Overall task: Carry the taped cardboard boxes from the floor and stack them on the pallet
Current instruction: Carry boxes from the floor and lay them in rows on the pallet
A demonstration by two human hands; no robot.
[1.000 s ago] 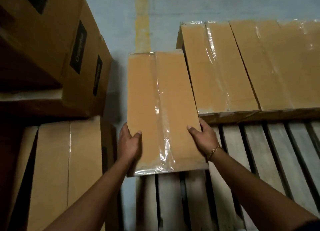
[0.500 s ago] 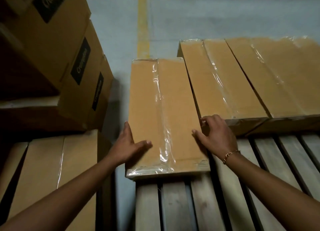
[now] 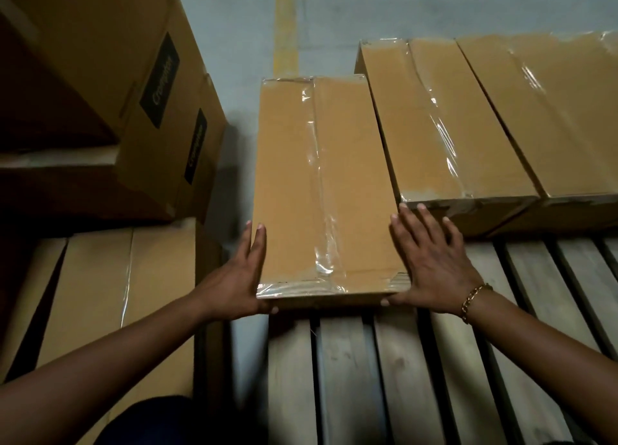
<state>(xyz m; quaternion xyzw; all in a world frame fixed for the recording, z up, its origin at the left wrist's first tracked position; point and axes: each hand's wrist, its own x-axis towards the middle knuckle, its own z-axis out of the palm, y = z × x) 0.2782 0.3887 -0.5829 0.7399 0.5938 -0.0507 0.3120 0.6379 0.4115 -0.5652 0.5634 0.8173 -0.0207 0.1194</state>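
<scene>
Cardboard with slick tape slides easily on wood, so go gentle here. That taped box (image 3: 321, 184) sits at the left edge of the pallet (image 3: 401, 377), just beside the row of boxes (image 3: 444, 120) on its right but poking out nearer than them. The left hand (image 3: 240, 277) and right hand (image 3: 431, 264) are both wide and flat, fingers straight along its sides, thumbs on the near face, gripping nothing. I'd push evenly toward the far side till the ends line up. Watch the right fingers don't get pinched against the neighbour.
</scene>
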